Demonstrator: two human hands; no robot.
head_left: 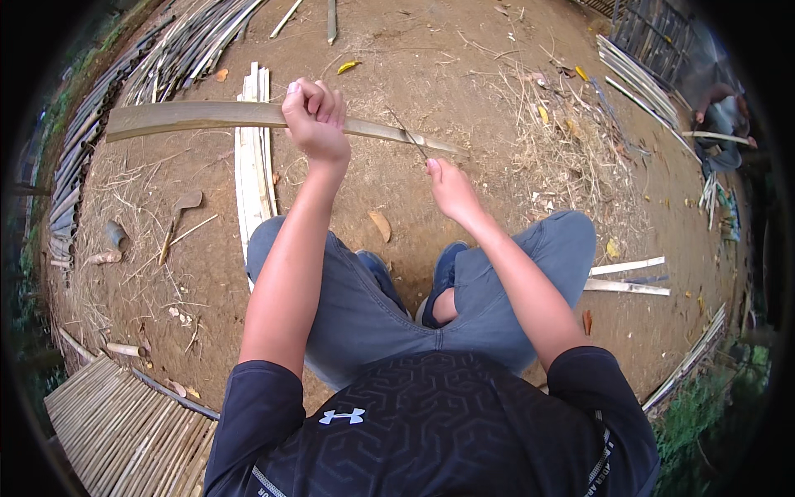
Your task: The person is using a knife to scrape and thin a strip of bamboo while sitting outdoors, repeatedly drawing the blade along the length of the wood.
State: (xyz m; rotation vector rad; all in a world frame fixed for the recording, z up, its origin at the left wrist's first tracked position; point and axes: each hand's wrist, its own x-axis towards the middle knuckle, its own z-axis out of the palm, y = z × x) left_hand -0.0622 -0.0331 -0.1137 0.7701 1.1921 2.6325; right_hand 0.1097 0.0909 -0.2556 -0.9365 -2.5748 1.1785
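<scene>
My left hand is closed around a long, flat bamboo strip, held up crosswise above the ground. The strip's wide end points left, and its narrower end reaches past my hand to the right. In my closed right hand is a knife with a thin dark blade. The blade slants up and left across the strip's narrow part; whether it touches the strip, I cannot tell. My fingers mostly hide the knife's handle.
Pale bamboo strips lie by my left knee, and others by my right. A bladed tool rests on the dirt at left. Shavings litter the right. Dark bamboo poles line the far left; another person is at far right.
</scene>
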